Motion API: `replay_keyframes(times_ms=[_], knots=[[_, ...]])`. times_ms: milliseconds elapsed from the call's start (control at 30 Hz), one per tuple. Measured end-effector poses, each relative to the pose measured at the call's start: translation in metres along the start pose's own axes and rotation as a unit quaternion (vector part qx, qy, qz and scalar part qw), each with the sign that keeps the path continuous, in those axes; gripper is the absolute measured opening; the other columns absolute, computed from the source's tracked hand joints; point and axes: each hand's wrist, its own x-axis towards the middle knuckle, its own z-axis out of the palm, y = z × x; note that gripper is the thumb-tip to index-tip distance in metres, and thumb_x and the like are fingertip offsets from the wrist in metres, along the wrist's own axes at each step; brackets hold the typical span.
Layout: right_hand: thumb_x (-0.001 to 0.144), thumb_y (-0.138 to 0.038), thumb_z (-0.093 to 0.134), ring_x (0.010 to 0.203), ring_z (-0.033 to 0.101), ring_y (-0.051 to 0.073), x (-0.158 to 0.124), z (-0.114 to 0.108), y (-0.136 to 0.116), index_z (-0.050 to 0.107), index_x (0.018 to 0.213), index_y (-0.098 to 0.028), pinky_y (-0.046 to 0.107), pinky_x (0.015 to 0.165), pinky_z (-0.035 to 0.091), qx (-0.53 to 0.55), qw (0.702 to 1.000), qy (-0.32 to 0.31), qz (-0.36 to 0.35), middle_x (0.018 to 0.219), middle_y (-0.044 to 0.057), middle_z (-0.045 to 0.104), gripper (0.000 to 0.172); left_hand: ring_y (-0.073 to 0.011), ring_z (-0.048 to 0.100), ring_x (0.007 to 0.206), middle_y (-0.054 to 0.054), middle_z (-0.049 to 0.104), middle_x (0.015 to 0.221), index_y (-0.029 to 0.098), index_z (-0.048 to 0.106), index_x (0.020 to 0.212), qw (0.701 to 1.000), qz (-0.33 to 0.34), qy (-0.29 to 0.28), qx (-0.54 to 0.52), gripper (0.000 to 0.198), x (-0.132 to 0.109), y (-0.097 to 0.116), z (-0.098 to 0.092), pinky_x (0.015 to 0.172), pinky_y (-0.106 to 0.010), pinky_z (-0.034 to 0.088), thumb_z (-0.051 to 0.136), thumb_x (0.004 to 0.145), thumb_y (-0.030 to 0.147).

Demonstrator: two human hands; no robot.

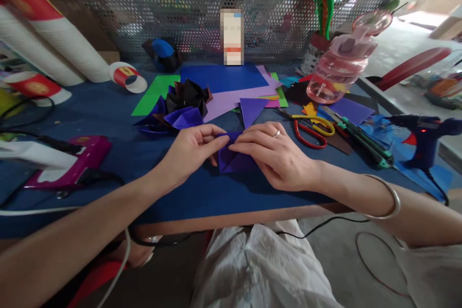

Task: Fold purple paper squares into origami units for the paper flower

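A creased piece of purple paper [231, 161] lies on the table near its front edge, between my two hands. My left hand [197, 151] pinches its upper left edge between thumb and fingers. Across its right side rests my right hand [277, 154], fingers bent and fingertips pressed on the paper, hiding that part. A purple paper triangle [252, 109] lies just beyond my right fingers. Behind my left hand sit folded black paper points [186, 98] and folded purple paper pieces [184, 118].
Scissors [312, 130], green utility knives [361, 142] and a glue gun [428, 139] lie at right, below a pink bottle [339, 67]. Blue paper sheets [224, 78] lie at the back. A magenta power strip [94, 154] and stacked paper cups [61, 33] are at left.
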Motion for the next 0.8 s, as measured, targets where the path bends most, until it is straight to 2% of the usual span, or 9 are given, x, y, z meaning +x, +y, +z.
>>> replay_keyframes(times_ms=[100,200,300,367,500,700,800], knots=[[0.097,-0.005,0.048,0.115,0.065,0.027,0.0011,-0.0024,0.0016,0.069,0.128,-0.014,0.044,0.096,0.044,0.001,1.000,0.017,0.006,0.120,0.012,0.075,0.039,-0.0098,0.056,0.046,0.004,0.065,0.060,0.017,0.074,0.091,1.000,0.003,0.011,0.000,0.041,0.0006,-0.0007,-0.0006,0.047,-0.020,0.046,0.089,0.071,0.049],[0.103,-0.019,0.054,0.106,0.065,0.026,0.0027,-0.0057,0.0016,0.073,0.117,-0.014,0.044,0.095,0.043,-0.009,0.999,0.031,0.011,0.108,0.011,0.075,0.025,-0.0108,0.056,0.047,0.004,0.066,0.058,0.018,0.073,0.091,1.000,0.003,0.026,-0.005,0.041,0.0010,-0.0012,-0.0004,0.047,-0.021,0.047,0.090,0.069,0.048],[0.105,-0.043,0.062,0.104,0.063,0.028,0.0030,-0.0050,0.0013,0.073,0.117,-0.015,0.045,0.096,0.042,-0.047,0.998,0.027,0.017,0.103,0.010,0.075,0.032,-0.0114,0.055,0.046,0.005,0.065,0.054,0.019,0.072,0.089,0.999,-0.002,0.040,-0.011,0.040,0.0011,-0.0010,0.0004,0.047,-0.022,0.047,0.090,0.068,0.047],[0.104,-0.051,0.066,0.106,0.061,0.028,0.0022,-0.0022,0.0015,0.072,0.119,-0.016,0.044,0.098,0.040,-0.068,0.997,0.017,0.022,0.105,0.010,0.075,0.038,-0.0115,0.055,0.045,0.004,0.065,0.053,0.019,0.072,0.088,0.999,-0.006,0.046,-0.015,0.038,0.0011,-0.0005,0.0010,0.047,-0.022,0.047,0.090,0.068,0.046],[0.102,-0.041,0.073,0.110,0.060,0.029,0.0004,0.0024,0.0026,0.071,0.122,-0.016,0.043,0.098,0.038,-0.066,0.997,-0.003,0.039,0.110,0.010,0.075,0.032,-0.0116,0.056,0.047,0.004,0.066,0.055,0.020,0.073,0.087,0.998,-0.015,0.052,-0.026,0.038,0.0006,0.0011,0.0027,0.049,-0.022,0.048,0.091,0.064,0.045],[0.097,-0.022,0.076,0.109,0.062,0.026,0.0005,0.0019,0.0026,0.070,0.104,-0.019,0.040,0.094,0.039,-0.011,0.998,0.006,0.056,0.108,0.007,0.075,0.010,-0.0126,0.057,0.048,0.003,0.067,0.055,0.020,0.074,0.087,0.998,-0.027,0.048,-0.040,0.038,0.0008,0.0020,0.0033,0.048,-0.022,0.048,0.091,0.063,0.044],[0.098,-0.016,0.071,0.113,0.064,0.026,0.0004,0.0020,0.0021,0.069,0.101,-0.020,0.041,0.098,0.038,0.009,0.998,0.008,0.055,0.110,0.006,0.077,0.006,-0.0119,0.057,0.048,0.003,0.067,0.057,0.019,0.073,0.087,0.998,-0.033,0.046,-0.041,0.039,0.0011,0.0010,0.0025,0.049,-0.022,0.048,0.091,0.063,0.044]])
